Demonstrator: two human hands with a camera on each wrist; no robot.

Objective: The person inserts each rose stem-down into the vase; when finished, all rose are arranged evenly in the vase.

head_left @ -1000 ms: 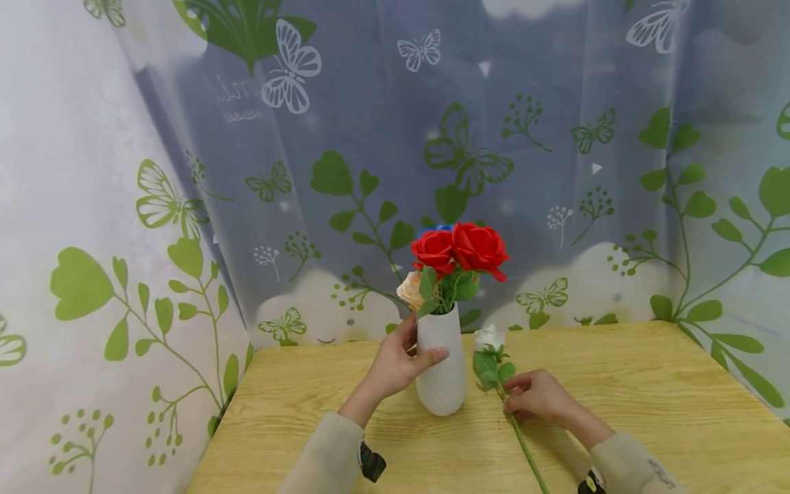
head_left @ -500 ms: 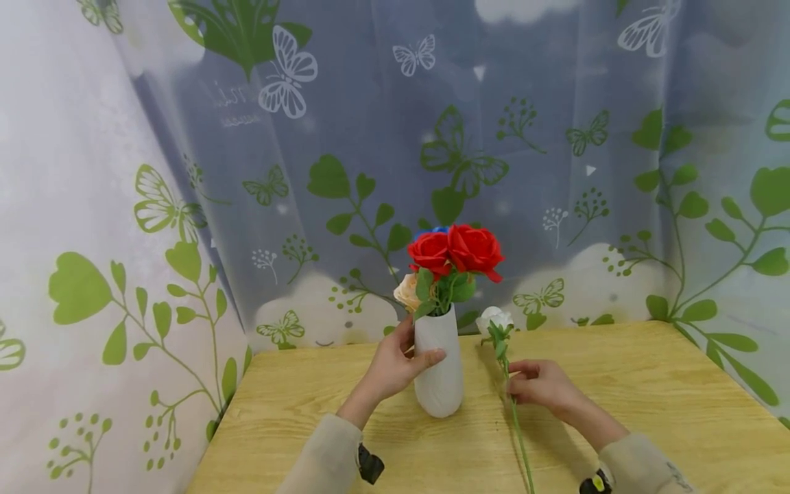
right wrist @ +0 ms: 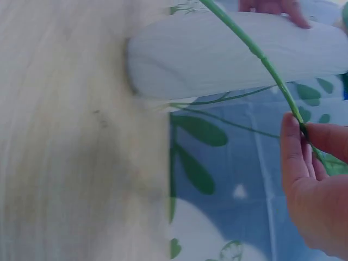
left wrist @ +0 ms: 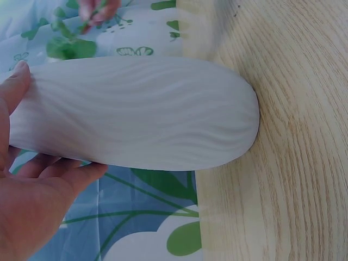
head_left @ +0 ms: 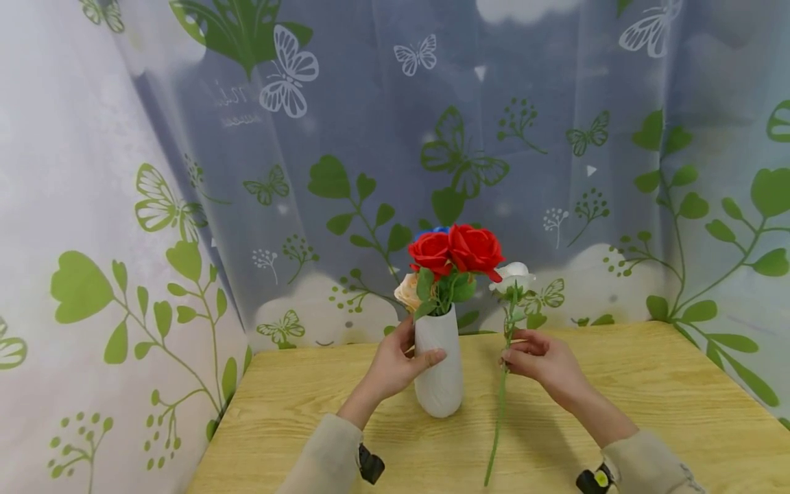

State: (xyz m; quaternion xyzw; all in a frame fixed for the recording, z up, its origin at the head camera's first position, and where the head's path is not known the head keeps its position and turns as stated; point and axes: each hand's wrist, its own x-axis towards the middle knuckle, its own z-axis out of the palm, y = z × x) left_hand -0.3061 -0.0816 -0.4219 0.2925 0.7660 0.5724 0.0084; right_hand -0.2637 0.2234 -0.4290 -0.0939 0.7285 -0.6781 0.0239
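A white ribbed vase (head_left: 439, 370) stands upright on the wooden table, with two red roses (head_left: 475, 248), a peach rose (head_left: 408, 291) and a partly hidden blue flower (head_left: 441, 230) in it. My left hand (head_left: 395, 363) grips the vase around its upper part; the left wrist view shows thumb and fingers on opposite sides of the vase (left wrist: 141, 114). To the right of the vase, my right hand (head_left: 549, 360) pinches the green stem (right wrist: 261, 54) of a white rose (head_left: 515, 276) between thumb and fingers. The rose is held nearly upright, its head beside the red roses.
The wooden table (head_left: 296, 425) ends at a patterned curtain (head_left: 370, 137) with butterflies and leaves, which also hangs on the left and right sides. Dark wrist-worn devices sit at both sleeves (head_left: 327, 456).
My right hand has raised the white rose from the table and tipped it nearly upright. The left hand and the vase stay in place.
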